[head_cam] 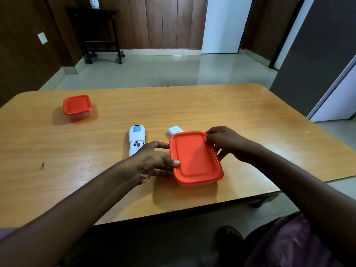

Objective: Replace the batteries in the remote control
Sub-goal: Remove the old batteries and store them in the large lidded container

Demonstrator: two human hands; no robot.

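Observation:
A white remote control (136,140) lies face down on the wooden table (240,116), its battery compartment uncovered at the near end. Its white battery cover (174,130) lies to the right, partly hidden behind a clear container with a red lid (195,158). My left hand (156,160) grips the container's left side, thumb on the lid's rim. My right hand (225,142) pinches the lid's far right corner. The container's contents are hidden by the lid.
A second, smaller container with a red lid (77,106) stands at the far left of the table. A small dark scrap (42,165) lies near the left front. Beyond the table are a tiled floor and a dark wheeled stand (100,35).

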